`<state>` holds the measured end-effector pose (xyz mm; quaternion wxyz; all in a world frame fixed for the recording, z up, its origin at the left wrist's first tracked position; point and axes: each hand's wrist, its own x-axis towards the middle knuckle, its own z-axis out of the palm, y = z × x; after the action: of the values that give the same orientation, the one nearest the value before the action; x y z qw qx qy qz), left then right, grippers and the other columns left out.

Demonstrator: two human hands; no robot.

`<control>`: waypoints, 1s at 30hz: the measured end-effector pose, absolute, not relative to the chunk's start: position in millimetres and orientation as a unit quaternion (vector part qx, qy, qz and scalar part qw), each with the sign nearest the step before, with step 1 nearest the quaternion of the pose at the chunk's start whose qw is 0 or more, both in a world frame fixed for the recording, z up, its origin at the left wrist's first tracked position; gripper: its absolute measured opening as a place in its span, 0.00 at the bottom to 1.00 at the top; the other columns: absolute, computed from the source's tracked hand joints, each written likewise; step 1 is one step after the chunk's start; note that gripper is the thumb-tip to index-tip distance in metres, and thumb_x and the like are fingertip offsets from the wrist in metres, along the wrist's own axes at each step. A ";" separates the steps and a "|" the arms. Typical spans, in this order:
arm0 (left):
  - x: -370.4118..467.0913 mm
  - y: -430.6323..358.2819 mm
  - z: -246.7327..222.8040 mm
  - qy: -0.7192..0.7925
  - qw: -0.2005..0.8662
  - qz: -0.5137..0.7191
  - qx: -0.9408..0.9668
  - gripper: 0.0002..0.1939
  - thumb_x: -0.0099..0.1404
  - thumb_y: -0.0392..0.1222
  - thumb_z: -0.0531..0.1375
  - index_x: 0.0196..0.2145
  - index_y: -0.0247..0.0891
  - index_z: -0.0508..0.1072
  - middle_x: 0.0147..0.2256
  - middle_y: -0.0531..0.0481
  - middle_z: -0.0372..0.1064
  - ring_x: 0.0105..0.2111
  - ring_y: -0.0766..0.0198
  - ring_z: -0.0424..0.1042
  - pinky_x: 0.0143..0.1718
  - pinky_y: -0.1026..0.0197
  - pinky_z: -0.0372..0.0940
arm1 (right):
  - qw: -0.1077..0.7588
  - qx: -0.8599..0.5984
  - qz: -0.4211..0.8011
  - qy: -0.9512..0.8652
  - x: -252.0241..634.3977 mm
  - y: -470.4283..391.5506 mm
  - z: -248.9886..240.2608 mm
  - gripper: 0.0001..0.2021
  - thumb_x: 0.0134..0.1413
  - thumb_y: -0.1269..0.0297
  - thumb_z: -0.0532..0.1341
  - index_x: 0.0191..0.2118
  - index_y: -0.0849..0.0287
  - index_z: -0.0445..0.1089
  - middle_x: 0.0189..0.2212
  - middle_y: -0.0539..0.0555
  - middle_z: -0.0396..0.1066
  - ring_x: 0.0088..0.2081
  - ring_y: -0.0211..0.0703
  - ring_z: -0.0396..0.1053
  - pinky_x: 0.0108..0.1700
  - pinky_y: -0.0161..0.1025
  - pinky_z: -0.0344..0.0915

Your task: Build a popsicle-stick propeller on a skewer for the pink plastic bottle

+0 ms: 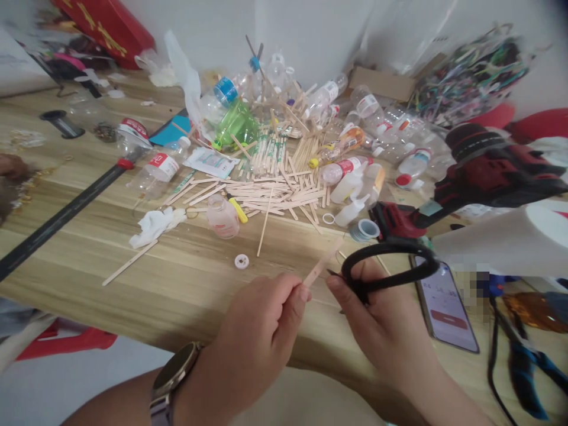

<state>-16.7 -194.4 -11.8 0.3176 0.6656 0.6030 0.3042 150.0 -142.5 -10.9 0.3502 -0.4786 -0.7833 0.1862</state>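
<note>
My left hand (261, 319), with a watch on its wrist, pinches the lower end of a flat wooden stick (323, 260) that points up and to the right. Close by on the right, my right hand (377, 313) is closed around black-handled scissors (390, 266). Their dark tip shows beside the thumb, near the stick but apart from it. Most of the blades is hidden by the hand. Past my hands lies a heap of wooden sticks (275, 195). A small white cap (241, 261) and a clear pinkish bottle (222, 218) stand in front of the heap.
Plastic bottles (341, 168) crowd the back. At right are a red and black power tool (488, 171), a phone (446, 302), a white roll (501, 236) and blue-black pliers (526, 355). A black tube (62, 216) crosses the left side. A person's hand (13, 165) shows at the left edge.
</note>
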 end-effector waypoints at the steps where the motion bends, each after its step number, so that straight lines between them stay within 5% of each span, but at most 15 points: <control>1: -16.7 -194.3 -11.7 0.602 0.312 0.304 0.669 0.17 0.73 0.45 0.46 0.27 0.39 0.63 0.23 0.54 0.64 0.25 0.65 0.63 0.27 0.62 0.53 | 0.350 -0.471 0.182 -0.789 149.6 -143.3 -11.7 0.12 0.58 0.65 0.57 0.24 0.55 0.57 0.18 0.45 0.57 0.18 0.35 0.54 0.18 0.33 0.52; 10: -14.9 -193.8 -16.9 0.594 0.260 0.312 0.694 0.15 0.73 0.41 0.46 0.29 0.39 0.66 0.25 0.54 0.67 0.26 0.64 0.65 0.26 0.63 0.56 | 0.346 -0.467 0.208 -0.787 143.0 -148.1 -14.3 0.11 0.57 0.67 0.57 0.25 0.55 0.56 0.18 0.44 0.53 0.19 0.34 0.51 0.18 0.32 0.49; 18: -13.1 -188.6 -24.4 0.515 0.071 0.337 0.785 0.14 0.72 0.33 0.46 0.29 0.36 0.65 0.23 0.51 0.68 0.24 0.62 0.67 0.27 0.60 0.61 | 0.341 -0.498 0.264 -0.753 138.0 -149.7 -14.7 0.13 0.57 0.64 0.56 0.23 0.54 0.54 0.17 0.44 0.53 0.19 0.34 0.52 0.19 0.32 0.51; 25: -15.0 -184.7 -36.3 0.440 -0.085 0.340 0.827 0.08 0.70 0.29 0.49 0.37 0.31 0.67 0.22 0.51 0.67 0.22 0.63 0.64 0.25 0.60 0.61 | 0.298 -0.518 0.406 -0.692 141.2 -153.5 -15.0 0.15 0.59 0.56 0.55 0.24 0.55 0.56 0.17 0.44 0.54 0.20 0.35 0.55 0.23 0.34 0.56; 30: -19.5 -180.2 -40.6 0.401 -0.131 0.326 0.846 0.11 0.70 0.29 0.48 0.44 0.23 0.67 0.25 0.47 0.71 0.22 0.62 0.66 0.25 0.59 0.61 | 0.296 -0.489 0.514 -0.640 142.9 -155.0 -16.7 0.18 0.60 0.48 0.55 0.25 0.56 0.59 0.15 0.42 0.50 0.16 0.31 0.47 0.18 0.33 0.49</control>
<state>-19.5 -180.2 -40.6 -0.1310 0.8460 0.4007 0.3263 142.9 -155.0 -16.7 0.2958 -0.4889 -0.6397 0.5141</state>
